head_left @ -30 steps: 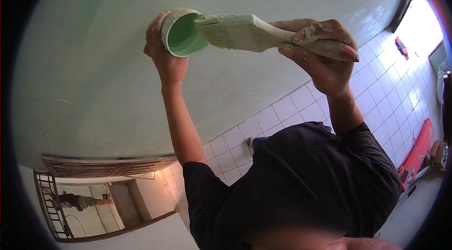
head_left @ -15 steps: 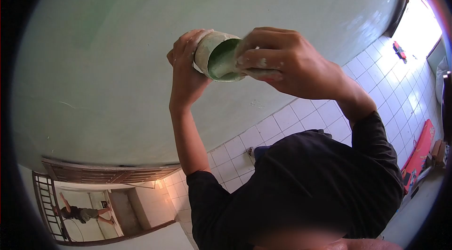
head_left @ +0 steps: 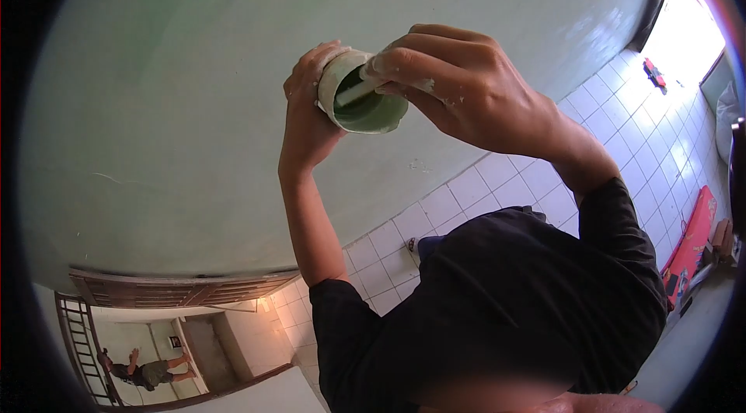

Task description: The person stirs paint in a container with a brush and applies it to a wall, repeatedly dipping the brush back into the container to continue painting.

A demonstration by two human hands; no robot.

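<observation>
My left hand [head_left: 305, 102] is wrapped round a short cylindrical cup [head_left: 381, 119], whose outside is smeared whitish and whose inside is green. The cup is tilted, its mouth facing my right side. At that mouth is my right hand [head_left: 474, 90], with fingers pinched on a pale, flat stick [head_left: 355, 94] that reaches down into the cup. White residue coats the fingers of both hands. How much the cup contains is hard to make out.
A pale green wall [head_left: 194, 102] stands close in front of me. White floor tiles [head_left: 443, 211] run along its foot. Through a doorway at lower left, a person [head_left: 151, 372] stands in another room. A long red object [head_left: 691, 230] lies at right, and a small red item [head_left: 654, 75] near the bright doorway.
My right hand has shifted slightly up, and the pale stick now shows inside the cup. The cup has turned a little. The distant person's arm has come down.
</observation>
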